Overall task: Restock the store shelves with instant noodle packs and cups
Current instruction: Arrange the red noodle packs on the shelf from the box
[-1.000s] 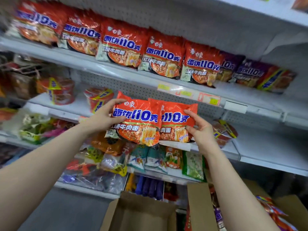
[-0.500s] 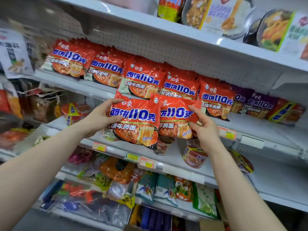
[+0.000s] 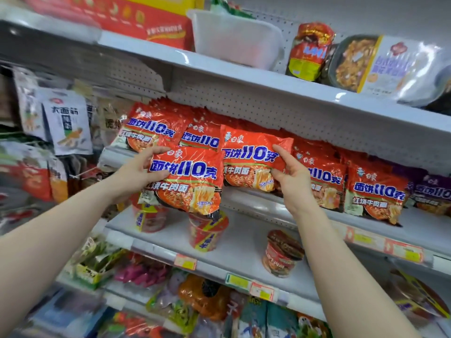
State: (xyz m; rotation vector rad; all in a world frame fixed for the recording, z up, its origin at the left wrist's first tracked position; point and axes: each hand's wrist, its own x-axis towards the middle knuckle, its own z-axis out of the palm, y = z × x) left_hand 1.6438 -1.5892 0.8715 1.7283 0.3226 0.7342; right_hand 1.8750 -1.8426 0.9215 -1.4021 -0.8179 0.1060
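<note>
My left hand (image 3: 136,173) grips the left edge of a red instant noodle pack (image 3: 188,179) with blue lettering. My right hand (image 3: 292,179) pinches the right edge of a second, identical red pack (image 3: 249,157), held slightly higher. Both packs are raised in front of the middle shelf (image 3: 268,203), where a row of the same red packs (image 3: 375,191) stands, with purple packs (image 3: 432,191) at the far right. Three noodle cups (image 3: 281,254) stand on the shelf below.
The top shelf carries a white plastic tub (image 3: 236,37), a red bag (image 3: 310,52) and bowl meals (image 3: 380,67). Hanging snack bags (image 3: 66,120) fill the left side. Lower shelves hold mixed packets (image 3: 205,296), with price tags (image 3: 262,290) on the shelf edges.
Both hands have lifted the two red packs upward, from the cup shelf level to the row of red packs. The view has tilted up, and the cardboard boxes below are out of sight.
</note>
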